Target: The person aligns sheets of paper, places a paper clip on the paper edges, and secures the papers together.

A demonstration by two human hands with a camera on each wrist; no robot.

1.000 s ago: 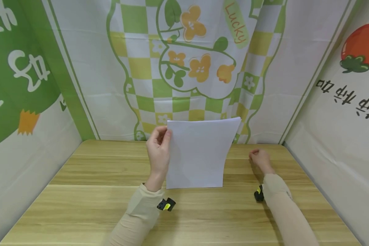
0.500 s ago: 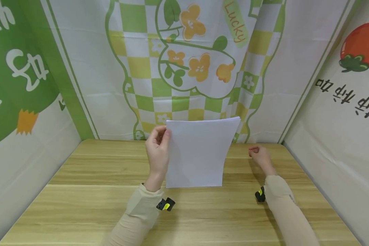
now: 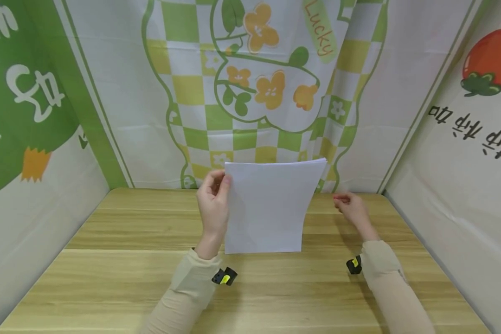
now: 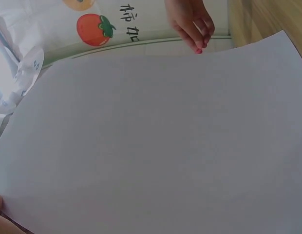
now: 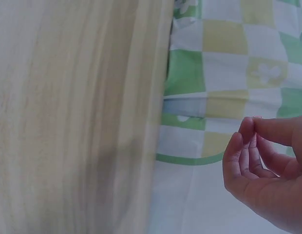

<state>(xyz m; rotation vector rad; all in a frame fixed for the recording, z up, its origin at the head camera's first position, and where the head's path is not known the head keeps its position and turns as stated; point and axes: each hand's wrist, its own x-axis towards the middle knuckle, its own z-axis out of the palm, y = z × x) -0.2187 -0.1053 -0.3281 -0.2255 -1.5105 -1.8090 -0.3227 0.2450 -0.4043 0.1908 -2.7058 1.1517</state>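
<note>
My left hand [image 3: 214, 204] pinches a thin stack of white paper sheets [image 3: 267, 208] at its upper left edge, thumb in front. The paper stands upright above the table, its right side bowing outward, and it fills most of the left wrist view. To the right of the paper, apart from it, is my right hand [image 3: 355, 214], with thumb and index fingertips pressed together. A tiny red thing [image 3: 336, 198] shows at those fingertips; its kind is too small to tell. In the right wrist view the right hand [image 5: 268, 170] hangs beyond the table edge, other fingers bent.
The wooden table [image 3: 121, 278] lies under both arms. A checkered green and yellow curtain [image 3: 217, 118] hangs behind its far edge, and printed cloth walls [image 3: 451, 204] stand on the left and right. Each wrist carries a small black camera [image 3: 224, 276].
My right hand has moved slightly left and up, nearer the paper, its pinched fingertips now pointing more toward it. The left hand and paper have hardly shifted.
</note>
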